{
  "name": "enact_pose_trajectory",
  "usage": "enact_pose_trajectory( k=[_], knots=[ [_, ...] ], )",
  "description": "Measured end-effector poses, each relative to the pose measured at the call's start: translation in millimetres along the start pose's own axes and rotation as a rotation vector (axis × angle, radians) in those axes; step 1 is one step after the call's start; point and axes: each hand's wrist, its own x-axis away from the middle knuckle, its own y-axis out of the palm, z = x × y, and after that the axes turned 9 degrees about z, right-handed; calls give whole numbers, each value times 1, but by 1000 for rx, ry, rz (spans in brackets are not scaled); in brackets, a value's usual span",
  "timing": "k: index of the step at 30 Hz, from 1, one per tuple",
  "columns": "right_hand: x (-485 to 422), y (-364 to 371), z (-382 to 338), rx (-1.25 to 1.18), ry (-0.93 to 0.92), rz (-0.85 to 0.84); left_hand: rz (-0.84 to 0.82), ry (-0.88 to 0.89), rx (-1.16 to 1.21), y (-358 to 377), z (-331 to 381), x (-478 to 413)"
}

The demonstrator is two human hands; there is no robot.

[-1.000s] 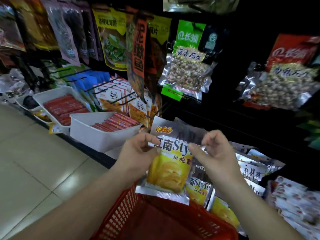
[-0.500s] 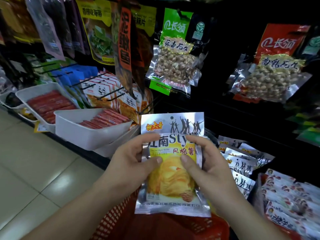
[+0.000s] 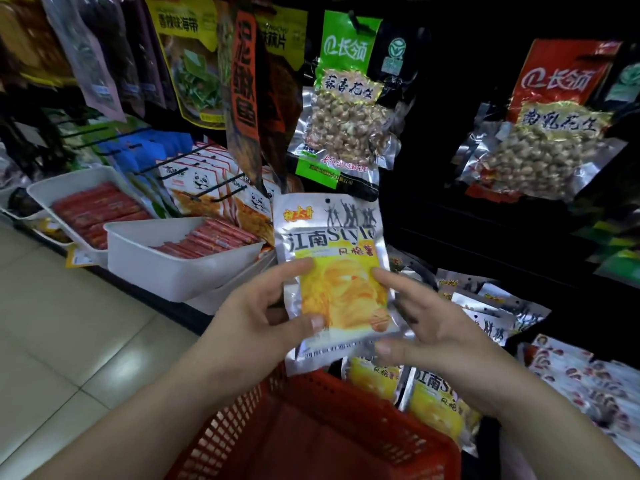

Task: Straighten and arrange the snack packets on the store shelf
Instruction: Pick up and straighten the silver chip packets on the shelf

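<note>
A person is standing at a dim store shelf, seen from their own head looking down. Both hands are holding one silver and yellow snack packet (image 3: 334,271) upright in the middle of the view, above the far rim of a red basket (image 3: 242,420). The left hand (image 3: 263,317) is gripping the packet's left edge, thumb across the front. The right hand (image 3: 429,327) is grasping the lower right corner between forefinger and thumb.

To the right, matching packets (image 3: 498,306) are lying overlapped in a loose row on the low shelf, and two more (image 3: 436,400) are standing just beyond the basket. To the left, white trays (image 3: 180,271) are holding red sausage sticks. Bags of peanuts (image 3: 346,112) are hanging above.

The work is looking partly done: this packet is not yet placed, and the row on the right is lying uneven, so straightening is probably remaining.
</note>
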Motion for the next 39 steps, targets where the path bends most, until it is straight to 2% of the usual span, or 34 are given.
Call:
enact_pose_trajectory(
  k=[3,5,10,14,16,18,19,21,23,25,26,28,29,31,33,34,37,39],
  knots=[
    [0,4,8,-29,32,75,-147,-24,-62,-5,0,1],
    [-3,5,13,-33,30,119,-181,-15,-118,-6,1,3],
    [-3,-2,13,55,-38,14,-80,-35,-118,-4,3,7],
    [-4,-5,11,-33,-10,74,-61,-70,-9,-2,2,9],
    [-1,1,14,138,-47,162,-28,-53,-40,-2,-3,7],
    [4,9,12,323,-134,224,21,23,-223,-4,-8,8],
    [6,14,11,302,-167,223,22,67,-324,-3,-10,9],
    [12,28,6,95,-139,147,-11,166,-435,5,-14,16],
    [16,40,2,-57,-75,59,-89,368,-547,20,-17,26],
    [17,46,4,-28,-116,66,-136,541,-621,31,-15,35],
    [15,46,5,-2,-133,88,-160,541,-574,34,-14,37],
    [10,40,7,-3,-132,191,-213,431,-402,36,-13,38],
    [8,35,8,6,-126,250,-183,386,-351,35,-13,36],
    [6,27,11,87,-134,300,12,359,-329,29,-16,27],
    [8,21,11,97,-129,254,194,293,-326,20,-15,16],
    [8,19,11,60,-121,220,212,211,-237,15,-14,10],
    [10,19,11,-73,-77,131,130,-25,138,8,-6,3],
    [10,22,12,-125,-59,125,148,-2,133,5,-5,2]
  ],
)
